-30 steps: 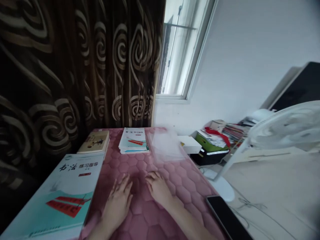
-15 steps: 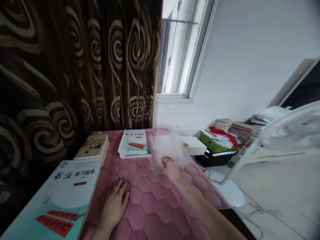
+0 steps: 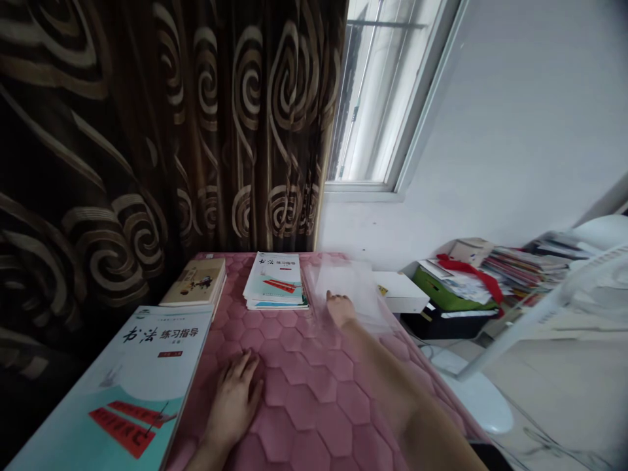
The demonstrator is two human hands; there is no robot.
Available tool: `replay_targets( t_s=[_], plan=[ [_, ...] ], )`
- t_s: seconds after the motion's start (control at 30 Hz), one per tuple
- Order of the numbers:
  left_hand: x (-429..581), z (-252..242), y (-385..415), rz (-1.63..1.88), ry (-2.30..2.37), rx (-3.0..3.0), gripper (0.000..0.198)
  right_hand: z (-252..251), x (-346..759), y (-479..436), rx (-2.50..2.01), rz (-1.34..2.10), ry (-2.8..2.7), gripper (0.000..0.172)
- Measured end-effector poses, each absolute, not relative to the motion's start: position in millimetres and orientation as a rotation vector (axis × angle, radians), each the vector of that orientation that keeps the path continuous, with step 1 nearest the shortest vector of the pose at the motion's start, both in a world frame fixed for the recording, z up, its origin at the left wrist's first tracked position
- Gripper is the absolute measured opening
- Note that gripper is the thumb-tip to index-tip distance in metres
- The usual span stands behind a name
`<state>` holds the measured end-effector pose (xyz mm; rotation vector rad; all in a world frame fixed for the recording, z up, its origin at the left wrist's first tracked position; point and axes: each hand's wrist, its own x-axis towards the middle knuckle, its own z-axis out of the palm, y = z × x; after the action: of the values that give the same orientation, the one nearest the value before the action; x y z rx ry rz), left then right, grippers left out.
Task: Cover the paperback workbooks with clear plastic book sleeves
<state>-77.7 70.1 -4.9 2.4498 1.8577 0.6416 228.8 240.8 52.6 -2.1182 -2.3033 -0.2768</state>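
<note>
My left hand [image 3: 234,398] lies flat on the pink quilted cover [image 3: 307,399], fingers stretched out, holding nothing. Further forward, my right hand [image 3: 341,309] is on clear plastic sheets [image 3: 350,278], its fingers bent and close together at their near part. The sheets lie at the far right of the cover, and their outlines are hazy. Just left of them sits a small stack of white and teal workbooks [image 3: 275,278]. Beside my left hand, a larger workbook [image 3: 142,366] with red strips on its front lies at the left edge.
Tan books [image 3: 195,282] lie behind the large workbook, by the patterned curtain [image 3: 245,131]. A white box [image 3: 405,292] is beyond the sheets. On the right are a green and black bin [image 3: 449,294] with papers and a white fan [image 3: 520,340].
The view has turned a little, so things appear further right. My right hand has shifted slightly forward and left over the plastic sheets. My left hand stays flat on the cover.
</note>
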Motion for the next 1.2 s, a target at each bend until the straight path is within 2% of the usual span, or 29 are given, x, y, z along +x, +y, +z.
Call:
replay_targets(
  t_s=[0.2,0.37,0.5,0.6,0.7,0.77,0.83,0.9,1.07,1.2],
  plan=[
    [-77,-5,70,0.686,1.869,2.435,0.041,68,235,226,-2.089,-0.390,-2.257,0.038],
    [-81,-12,74,0.796,1.830,2.456,0.040,68,224,151,-1.798,-0.442,-2.366,0.038],
    [-86,-25,82,1.021,1.784,2.390,0.037,42,199,54,-1.303,-0.483,-2.386,0.034],
    [-88,-30,87,1.168,1.747,2.299,0.034,10,173,-5,-0.985,-0.434,-2.390,0.021],
    [-89,-30,90,1.234,1.718,2.225,0.031,-17,149,-37,-0.851,-0.455,-2.371,0.010],
    [-91,-27,90,1.251,1.701,2.168,0.029,-20,140,-46,-0.810,-0.361,-2.384,0.013],
    [-94,-23,89,1.273,1.695,2.109,0.028,-8,142,-45,-0.867,-0.105,-2.380,0.017],
    [-96,-18,87,1.297,1.709,2.061,0.027,12,156,-34,-1.118,0.171,-2.278,0.020],
    [-92,-8,76,1.206,1.747,2.081,0.026,32,211,17,-1.882,0.121,-1.762,0.032],
    [-84,-5,69,1.085,1.784,2.165,0.025,22,227,33,-2.010,0.367,-1.703,0.028]
  ],
)
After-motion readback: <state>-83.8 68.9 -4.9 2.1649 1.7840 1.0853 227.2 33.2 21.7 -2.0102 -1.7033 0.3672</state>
